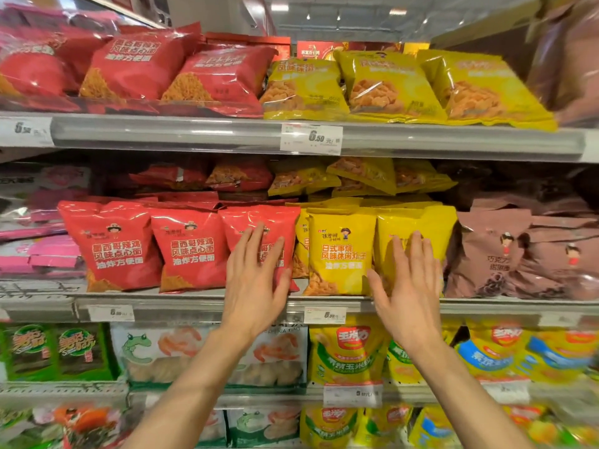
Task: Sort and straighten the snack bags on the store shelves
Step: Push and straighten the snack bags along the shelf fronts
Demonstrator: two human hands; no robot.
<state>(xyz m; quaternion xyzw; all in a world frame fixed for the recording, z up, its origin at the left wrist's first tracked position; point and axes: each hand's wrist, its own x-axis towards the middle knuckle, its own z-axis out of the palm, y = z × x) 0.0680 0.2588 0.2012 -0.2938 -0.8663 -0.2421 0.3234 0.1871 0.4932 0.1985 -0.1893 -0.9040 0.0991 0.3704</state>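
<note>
On the middle shelf (194,303) red snack bags stand upright in a row on the left and yellow ones to their right. My left hand (256,280) lies flat, fingers spread, on the front of the rightmost red bag (256,218). Flat against the rightmost yellow bag (418,222) rests my right hand (408,286), also with fingers apart. Between the two hands a yellow bag (340,251) stands untouched. Neither hand grips anything. More red and yellow bags lie loose behind the front row.
Brown bags (505,254) fill the shelf's right end and pink packs (42,254) its left. The upper shelf (162,134) carries leaning red and yellow bags. Below are green seaweed packs (55,351), white shrimp-cracker bags (168,351) and yellow corn snacks (346,351).
</note>
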